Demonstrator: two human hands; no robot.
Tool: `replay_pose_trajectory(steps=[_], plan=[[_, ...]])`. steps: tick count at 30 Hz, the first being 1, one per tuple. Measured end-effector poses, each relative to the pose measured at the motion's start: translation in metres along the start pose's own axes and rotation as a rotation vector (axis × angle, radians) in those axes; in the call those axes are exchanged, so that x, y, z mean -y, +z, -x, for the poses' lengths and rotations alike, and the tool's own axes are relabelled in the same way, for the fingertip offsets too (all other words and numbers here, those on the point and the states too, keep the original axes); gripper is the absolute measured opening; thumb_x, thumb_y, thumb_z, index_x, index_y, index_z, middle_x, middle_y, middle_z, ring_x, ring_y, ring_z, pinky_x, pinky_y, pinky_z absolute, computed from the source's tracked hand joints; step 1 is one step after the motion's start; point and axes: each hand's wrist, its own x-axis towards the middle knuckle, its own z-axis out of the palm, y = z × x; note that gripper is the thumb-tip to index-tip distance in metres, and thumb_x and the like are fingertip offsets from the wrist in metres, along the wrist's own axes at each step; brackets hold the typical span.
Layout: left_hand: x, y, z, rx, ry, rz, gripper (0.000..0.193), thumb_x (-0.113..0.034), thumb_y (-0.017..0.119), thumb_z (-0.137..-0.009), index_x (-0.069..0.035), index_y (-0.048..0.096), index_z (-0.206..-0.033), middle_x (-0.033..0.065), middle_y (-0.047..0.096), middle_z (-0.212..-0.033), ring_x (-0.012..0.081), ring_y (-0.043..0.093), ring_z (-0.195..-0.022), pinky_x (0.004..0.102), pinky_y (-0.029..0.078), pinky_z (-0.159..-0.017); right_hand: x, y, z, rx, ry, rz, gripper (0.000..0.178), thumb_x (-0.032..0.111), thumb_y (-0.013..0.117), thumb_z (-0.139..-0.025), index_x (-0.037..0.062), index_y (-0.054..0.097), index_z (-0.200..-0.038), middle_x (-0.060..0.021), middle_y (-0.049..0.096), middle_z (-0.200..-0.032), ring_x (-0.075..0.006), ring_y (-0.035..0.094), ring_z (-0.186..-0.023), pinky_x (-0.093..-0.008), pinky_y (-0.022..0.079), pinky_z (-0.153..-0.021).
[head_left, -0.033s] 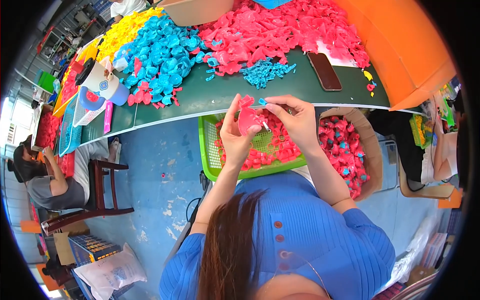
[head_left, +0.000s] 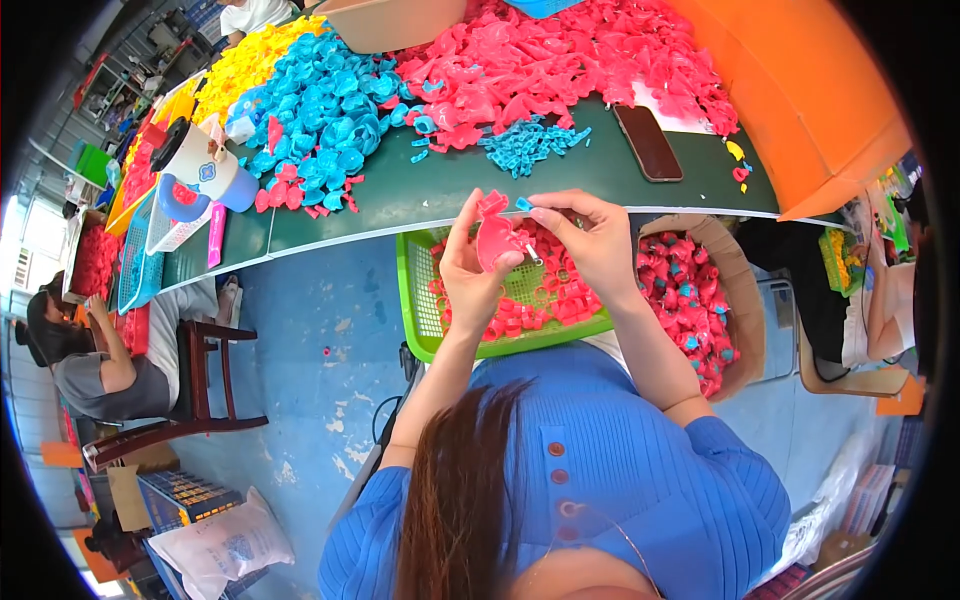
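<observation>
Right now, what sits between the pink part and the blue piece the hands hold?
In the head view, only a narrow gap: the pink part in the left hand and small blue piece in the right hand appear apart, green tabletop showing behind.

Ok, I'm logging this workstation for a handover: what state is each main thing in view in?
Left hand, closed on a red piece
Right hand, pinching a small blue piece
Red piece, held apart from the small blue piece
Phone, lying flat, screen dark
Green basket, open, holding red parts
Cardboard box, open, holding red-and-blue parts
Large blue parts, loosely heaped
</observation>
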Motion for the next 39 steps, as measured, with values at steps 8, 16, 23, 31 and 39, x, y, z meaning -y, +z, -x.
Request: replay_pose_trajectory(steps=[8, 16, 23, 31, 39], plan=[[0.004, -0.004, -0.003, 0.021, 0.051, -0.077, 0.074, -0.023, 0.071, -0.076, 0.002, 0.031, -0.133, 0.0175, 0.046, -0.126, 0.0199, 0.054, -0.107, 0.0301, 0.048, -0.087, 0.008, -0.005, 0.008, -0.01, 0.01, -0.08, 0.014, -0.003, 0.06, -0.08, -0.0054, 0.063, -0.094, -0.008, 0.063, -0.086, -0.0095, 0.058, -0.079, -0.0215, 0.047, -0.073], [-0.001, -0.017, -0.003, 0.209, -0.618, 0.67, 0.071, -0.06, 0.031, -0.088, 0.001, 0.046, -0.119, 0.02, 0.059, -0.104, 0.0115, 0.063, -0.068, 0.0223, 0.055, -0.057, 0.018, -0.006, -0.007, 0.146, -0.214, -0.107, 0.016, -0.006, 0.062, -0.076, -0.0026, 0.065, -0.091, -0.0108, 0.063, -0.087, -0.0158, 0.058, -0.082, -0.0268, 0.045, -0.076], [-0.009, -0.013, -0.002, 0.43, -0.899, 1.085, 0.053, -0.049, 0.03, -0.091, -0.001, 0.051, -0.091, 0.0111, 0.052, -0.074, 0.0117, 0.044, -0.05, 0.0206, 0.042, -0.038, 0.014, -0.002, -0.028, 0.377, -0.324, 0.198, 0.014, -0.005, 0.065, -0.071, 0.0012, 0.068, -0.084, -0.0062, 0.064, -0.079, -0.0161, 0.056, -0.08, -0.0284, 0.045, -0.073], [-0.007, -0.014, -0.002, 0.477, -0.919, 1.246, 0.042, -0.04, 0.032, -0.093, -0.001, 0.048, -0.09, 0.0095, 0.048, -0.071, 0.0105, 0.04, -0.052, 0.0198, 0.038, -0.038, 0.006, 0.004, -0.033, 0.448, -0.344, 0.244, 0.013, -0.003, 0.066, -0.071, 0.003, 0.068, -0.082, -0.0056, 0.064, -0.078, -0.0161, 0.056, -0.079, -0.0279, 0.045, -0.072], [-0.007, -0.015, -0.004, 0.471, -0.986, 1.345, 0.041, -0.04, 0.031, -0.093, -0.002, 0.046, -0.089, 0.0086, 0.046, -0.07, 0.0105, 0.037, -0.053, 0.0202, 0.038, -0.04, 0.003, 0.002, -0.032, 0.459, -0.315, 0.271, 0.013, -0.002, 0.066, -0.07, 0.0036, 0.068, -0.082, -0.0054, 0.064, -0.079, -0.016, 0.056, -0.079, -0.0278, 0.045, -0.072]])
